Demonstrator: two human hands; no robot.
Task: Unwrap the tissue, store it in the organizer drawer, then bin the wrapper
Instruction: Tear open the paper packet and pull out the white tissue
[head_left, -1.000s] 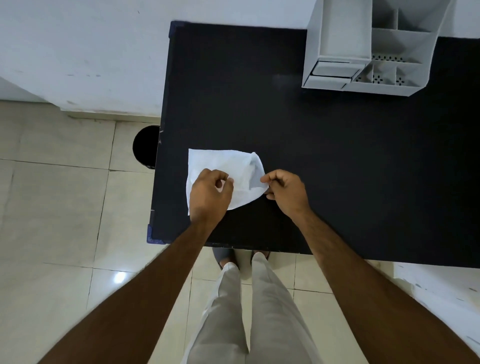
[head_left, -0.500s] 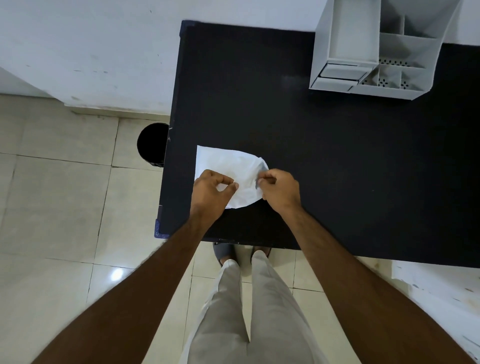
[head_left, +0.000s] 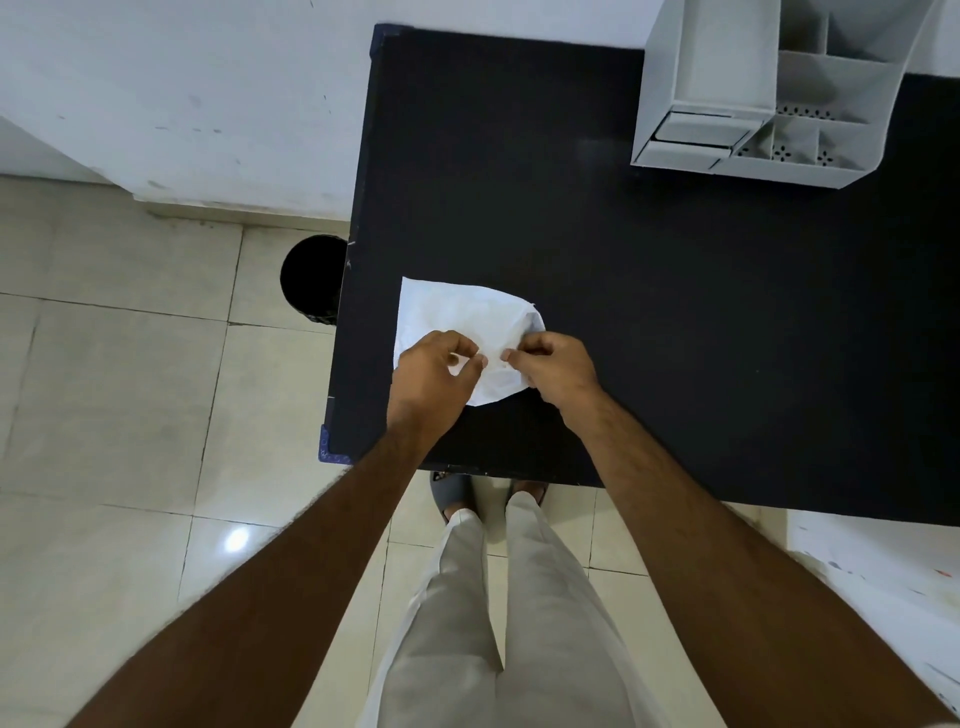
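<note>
A white, crumpled tissue (head_left: 457, 317) lies on the black table (head_left: 675, 322) near its front left corner. My left hand (head_left: 431, 379) pinches its near edge with thumb and fingers. My right hand (head_left: 556, 366) pinches the tissue a little to the right, fingertips almost meeting the left hand's. No separate wrapper can be told apart from the tissue. The white organizer (head_left: 769, 93) stands at the table's far right, its small drawer (head_left: 696, 130) at the lower left of it pushed in.
A round black bin (head_left: 311, 278) stands on the tiled floor just left of the table, partly hidden by its edge. A white wall runs behind. My legs and feet are below the table's front edge.
My right hand has slid left along the tissue toward my left hand, bunching its right side. The view has shifted slightly, so the table sits further right in frame.
</note>
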